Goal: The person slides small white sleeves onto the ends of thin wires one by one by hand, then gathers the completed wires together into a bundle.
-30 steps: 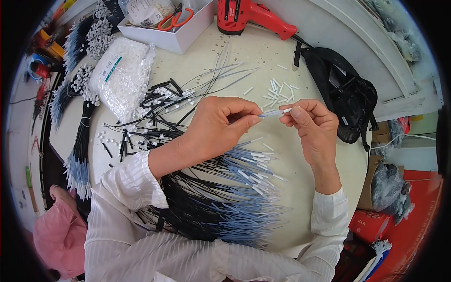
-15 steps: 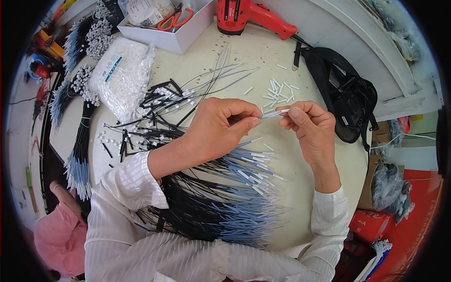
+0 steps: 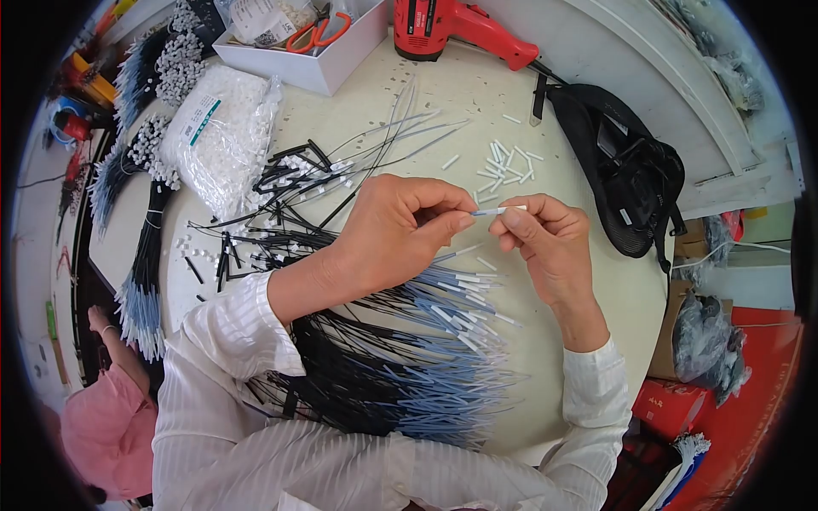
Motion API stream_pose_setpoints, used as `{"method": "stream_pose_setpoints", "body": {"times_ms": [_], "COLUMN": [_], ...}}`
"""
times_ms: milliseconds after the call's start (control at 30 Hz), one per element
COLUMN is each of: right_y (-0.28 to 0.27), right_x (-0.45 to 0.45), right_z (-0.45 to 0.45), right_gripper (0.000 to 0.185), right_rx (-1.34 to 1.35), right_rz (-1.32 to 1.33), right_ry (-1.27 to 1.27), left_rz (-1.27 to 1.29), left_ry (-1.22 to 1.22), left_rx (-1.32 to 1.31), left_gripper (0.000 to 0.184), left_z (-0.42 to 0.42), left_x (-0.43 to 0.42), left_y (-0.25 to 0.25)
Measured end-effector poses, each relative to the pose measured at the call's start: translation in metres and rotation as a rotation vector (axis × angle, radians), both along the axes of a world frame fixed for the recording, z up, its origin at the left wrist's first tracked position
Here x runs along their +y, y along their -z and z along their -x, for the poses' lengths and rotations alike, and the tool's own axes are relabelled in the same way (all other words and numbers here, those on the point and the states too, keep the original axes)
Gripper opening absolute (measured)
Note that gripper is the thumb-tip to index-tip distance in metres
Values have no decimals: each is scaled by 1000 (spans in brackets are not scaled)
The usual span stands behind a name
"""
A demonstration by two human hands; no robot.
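My left hand (image 3: pixel 405 220) pinches a thin wire with a blue-grey sleeve (image 3: pixel 484 212) between thumb and forefinger. At the wire's right end my right hand (image 3: pixel 545 243) grips a short white tube (image 3: pixel 514 208), its fingers closed. Whether the tube is fully around the wire is hard to see. Below both hands lies a big bundle of wires (image 3: pixel 452 383), black to the left and blue-grey to the right, several with white tubes on their ends. Loose white tubes (image 3: pixel 511 166) are scattered on the table just beyond my hands.
A bag of small white connectors (image 3: pixel 217 140) lies at the left, near tied wire bundles (image 3: pixel 145 264). At the back are a white box (image 3: pixel 341 64) with orange-handled scissors (image 3: pixel 319 34) and a red heat gun (image 3: pixel 464 30). A black bag (image 3: pixel 618 170) lies right; a person in pink (image 3: pixel 111 426) is lower left.
My right hand has moved left along the wire, closer to my left hand, so less wire shows between them. The left hand has stayed put. The person in pink has shifted an arm.
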State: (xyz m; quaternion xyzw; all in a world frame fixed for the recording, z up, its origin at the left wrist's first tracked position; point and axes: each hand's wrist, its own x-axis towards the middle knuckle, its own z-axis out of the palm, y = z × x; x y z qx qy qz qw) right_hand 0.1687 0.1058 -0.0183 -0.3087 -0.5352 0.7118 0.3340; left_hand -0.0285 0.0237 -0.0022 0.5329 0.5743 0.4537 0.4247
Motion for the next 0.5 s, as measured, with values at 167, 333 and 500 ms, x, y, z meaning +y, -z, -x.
{"method": "stream_pose_setpoints", "body": {"times_ms": [167, 333, 500], "right_y": [-1, 2, 2], "right_x": [-3, -7, -5], "right_z": [1, 4, 4], "right_gripper": [11, 10, 12], "right_rx": [-21, -49, -51], "right_rz": [-10, -22, -26], "right_ry": [-20, -51, -83], "left_rz": [-44, -16, 20], "left_ry": [-16, -18, 19], "left_rx": [-21, -18, -120], "left_gripper": [10, 9, 10], "left_z": [-3, -5, -5], "left_x": [-1, -1, 0], "left_y": [4, 6, 5]}}
